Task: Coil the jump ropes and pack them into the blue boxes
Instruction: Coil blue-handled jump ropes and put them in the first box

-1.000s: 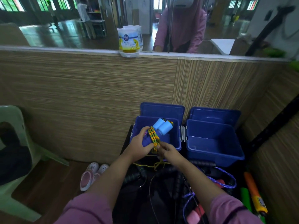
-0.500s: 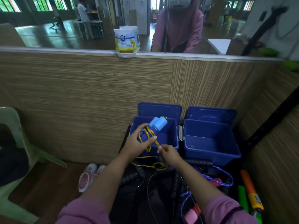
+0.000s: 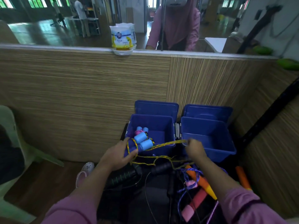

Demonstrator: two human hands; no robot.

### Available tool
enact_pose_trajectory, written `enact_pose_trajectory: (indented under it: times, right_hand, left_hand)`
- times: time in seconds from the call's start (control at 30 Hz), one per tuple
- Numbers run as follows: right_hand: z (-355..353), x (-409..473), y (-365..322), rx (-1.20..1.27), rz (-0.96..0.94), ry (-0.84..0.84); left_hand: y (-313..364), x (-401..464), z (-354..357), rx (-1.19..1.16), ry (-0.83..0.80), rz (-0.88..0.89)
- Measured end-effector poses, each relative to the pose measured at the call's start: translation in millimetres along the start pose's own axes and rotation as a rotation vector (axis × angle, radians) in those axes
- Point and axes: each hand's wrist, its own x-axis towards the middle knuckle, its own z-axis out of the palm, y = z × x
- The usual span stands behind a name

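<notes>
Left hand (image 3: 119,156): grips the two light-blue handles (image 3: 143,141) of the yellow rope (image 3: 163,145), a loop of the cord round the fingers; held over the near left corner of the left box
Right hand (image 3: 193,148): pinches the yellow rope at its raised end, above the gap between the two boxes
Yellow rope: drawn taut from the handles across to the right hand; the slack hangs in a low curve below both hands, onto the pile
Left box (image 3: 168,126): blue, lid open and leaning on the wall; inside, a coiled pink rope (image 3: 138,131) with light-blue handles lies at the left
Right box (image 3: 226,143): blue, lid open behind it; just beside the left box, white clasps between them; nothing seen inside
Pile (image 3: 161,183): near side of the boxes, on a dark surface; black handles, thin black cords, a purple rope (image 3: 182,191), pink and orange handles, tangled
Wall (image 3: 80,94): wood-grain panel behind the boxes, mirror above its ledge
Tub (image 3: 121,39): white and yellow, on the ledge, touching the mirror
Chair (image 3: 9,143): pale green plastic, far left
Shoes (image 3: 84,173): pink and white pair on the floor, left of the pile
Sleeves (image 3: 72,210): pink, on both forearms
</notes>
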Motion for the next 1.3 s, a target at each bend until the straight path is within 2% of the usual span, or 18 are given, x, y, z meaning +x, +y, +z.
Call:
enact_pose_trajectory:
  times: [0.1,0.17,0.27,0.37,0.43,0.8,1.0,1.2,1.3]
  right_hand:
    - [10.5,-11.7,7.9,-0.254,0.079,-0.212]
    - [16.6,-17.9,-2.8,-0.254,-0.049,-0.205]
    - [26.6,-28.3,-31.6,-0.038,-0.314,-0.223]
    - [30.9,-41.4,-63.1,0.351,-0.318,-0.348]
    - [33.6,-44.1,-74.3,0.462,-0.298,-0.417]
    - [48.3,-32.3,-82.8,0.675,-0.386,-0.434]
    - [55.5,-31.6,-91.1,0.701,-0.368,-0.462]
    - [84.2,-14.3,-85.1,0.676,-0.363,-0.348]
    - [75.9,-14.3,-90.0,0.733,-0.330,-0.328]
  left_hand:
    - [4.5,3.4,-7.7,-0.067,0.021,0.045]
    - [14.0,8.0,-11.4,-0.144,0.041,0.120]
    - [35.2,16.4,-14.8,-0.246,0.065,0.194]
    - [53.2,22.2,-19.9,-0.323,0.094,0.210]
    - [61.7,24.8,-23.3,-0.366,0.092,0.221]
    - [75.9,28.3,-27.5,-0.620,0.143,0.208]
    - [84.3,33.4,-21.5,-0.636,0.095,0.116]
    - [104.9,43.0,-32.3,-0.956,0.007,0.051]
    - [109.5,45.4,-37.3,-1.015,-0.030,0.044]
